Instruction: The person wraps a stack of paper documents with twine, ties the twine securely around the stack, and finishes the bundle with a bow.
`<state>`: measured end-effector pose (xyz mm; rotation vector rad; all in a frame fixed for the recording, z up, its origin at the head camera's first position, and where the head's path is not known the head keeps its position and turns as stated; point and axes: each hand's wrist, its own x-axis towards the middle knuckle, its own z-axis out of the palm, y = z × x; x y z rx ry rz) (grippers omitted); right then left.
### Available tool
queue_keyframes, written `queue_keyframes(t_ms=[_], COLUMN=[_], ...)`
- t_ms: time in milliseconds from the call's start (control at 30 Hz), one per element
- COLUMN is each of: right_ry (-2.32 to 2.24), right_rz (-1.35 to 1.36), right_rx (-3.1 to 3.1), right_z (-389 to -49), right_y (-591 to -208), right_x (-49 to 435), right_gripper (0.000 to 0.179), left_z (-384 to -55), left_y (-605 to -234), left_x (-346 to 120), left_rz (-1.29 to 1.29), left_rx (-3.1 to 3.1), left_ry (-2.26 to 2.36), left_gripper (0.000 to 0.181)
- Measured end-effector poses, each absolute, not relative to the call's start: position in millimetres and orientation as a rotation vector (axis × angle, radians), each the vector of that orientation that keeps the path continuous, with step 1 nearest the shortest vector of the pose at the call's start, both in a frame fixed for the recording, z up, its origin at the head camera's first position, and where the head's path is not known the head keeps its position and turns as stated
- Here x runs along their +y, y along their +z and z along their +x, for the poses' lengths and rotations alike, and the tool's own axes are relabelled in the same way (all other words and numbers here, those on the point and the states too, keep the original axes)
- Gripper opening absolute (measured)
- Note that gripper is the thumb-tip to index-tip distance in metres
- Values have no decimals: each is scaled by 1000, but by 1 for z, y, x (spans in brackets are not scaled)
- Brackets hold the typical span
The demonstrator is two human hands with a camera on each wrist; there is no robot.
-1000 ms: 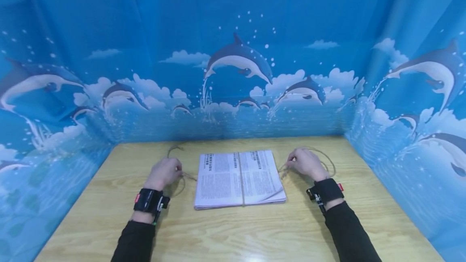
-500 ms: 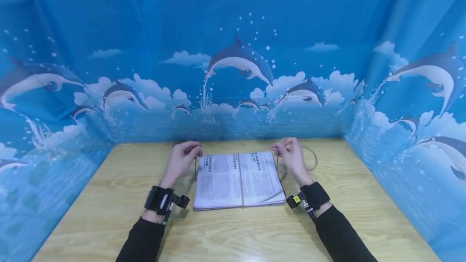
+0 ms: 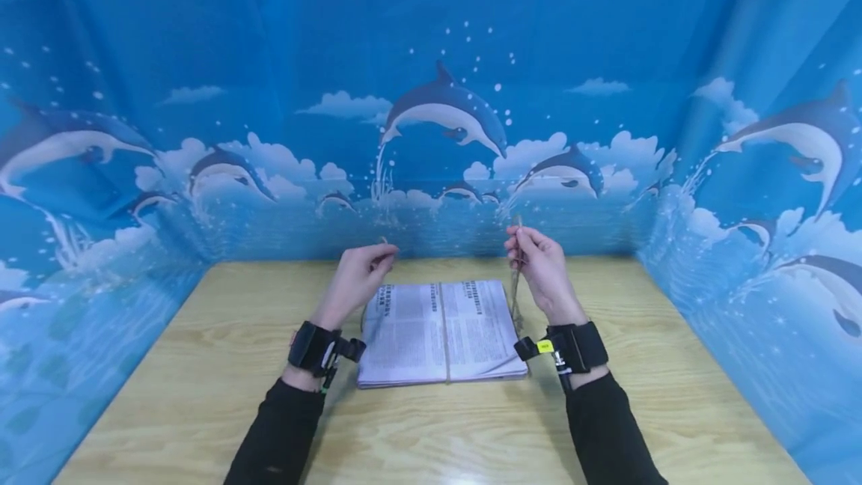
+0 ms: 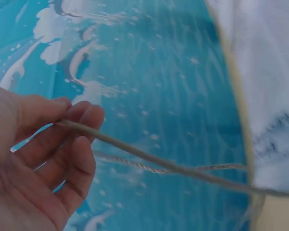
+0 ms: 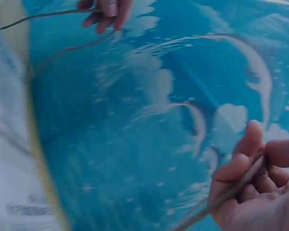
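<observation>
A flat stack of newspapers (image 3: 404, 335) lies on the table, with a strand of brown twine (image 3: 447, 343) running across its top from back to front. Above the stack's back left corner, my left hand (image 3: 357, 279) pinches a twine end (image 4: 149, 156) between thumb and forefinger; the other fingers are loosely bent. My right hand (image 3: 544, 268) is raised over the back right corner and pinches another length of twine (image 5: 226, 195), which hangs down along the stack's right side. Both lengths look taut near the fingers in the wrist views.
The wooden table (image 3: 431, 432) extends around the stack. A blue dolphin-print curtain (image 3: 431, 171) stands behind the table's back edge and along both sides. Each wrist wears a black strap with a small camera.
Both hands have moved from the table beside the stack up and inward, lifting the twine. The loop that lay at the right has been drawn up. The newspapers stay in place.
</observation>
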<state>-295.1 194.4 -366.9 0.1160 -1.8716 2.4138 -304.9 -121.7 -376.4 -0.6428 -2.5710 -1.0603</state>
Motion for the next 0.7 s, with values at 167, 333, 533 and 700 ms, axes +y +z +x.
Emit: queue_keyframes(t_ms=[167, 333, 533, 700], right_ry=[2450, 2424, 2352, 2354], right_rz=[152, 166, 135, 107], right_rx=[-1660, -1469, -1340, -1317], right_z=[-290, -280, -269, -264], right_y=[-351, -341, -334, -333], right_x=[202, 224, 255, 280], right_gripper=[23, 25, 29, 28], left_z=[-312, -324, -336, -343], left_y=[-350, -321, -294, -275], left_x=[-112, -93, -62, -33], left_rz=[-746, -802, -842, -899], left_rx=[-2563, -2621, -2692, -2693], left_ry=[-1075, -1176, -1188, -1227], left_gripper=[21, 21, 22, 28])
